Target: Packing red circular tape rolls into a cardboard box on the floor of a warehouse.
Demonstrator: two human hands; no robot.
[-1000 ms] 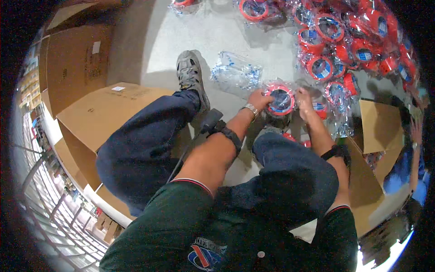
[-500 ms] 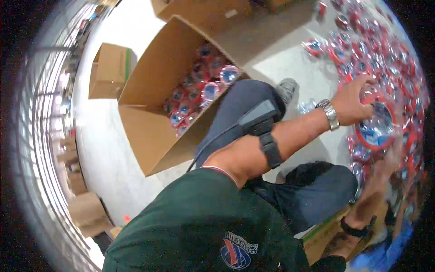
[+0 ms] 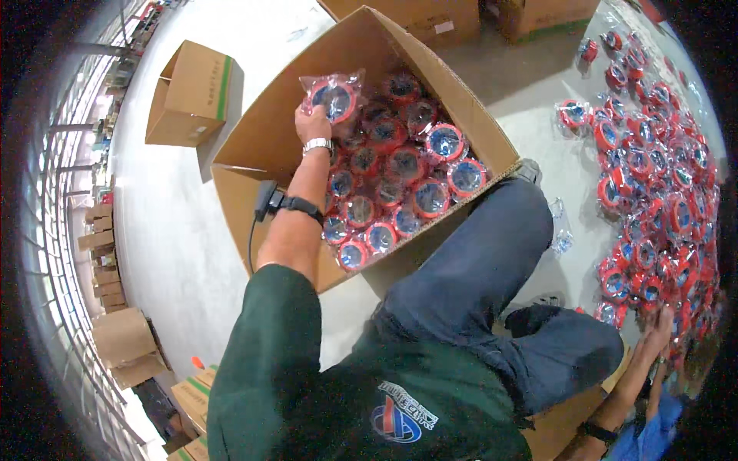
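My left hand [image 3: 313, 123], with a metal watch on the wrist, is closed on a round red ring-shaped piece [image 3: 334, 99] wrapped in clear plastic. It holds the piece over the far left part of an open cardboard box [image 3: 257, 123]. Many more such wrapped red rings [image 3: 405, 164] with blue middles lie inside, in uneven layers. At the right, my right hand [image 3: 656, 332] reaches to the lower edge of a big pile of wrapped red rings [image 3: 653, 161]. Its fingers are small and blurred against the pile, so their grip does not show.
A closed-looking carton [image 3: 188, 96] with a green stripe stands on the pale floor at left. More cartons [image 3: 438, 23] stand at the far side. My bent legs [image 3: 477, 261] lie between box and pile. A person in blue [image 3: 653, 438] is at the lower right edge.
My left hand has swung from the pile at right over to the box, carrying a wrapped red ring. My right hand has moved slightly, staying beside the pile. The view has turned toward the box.
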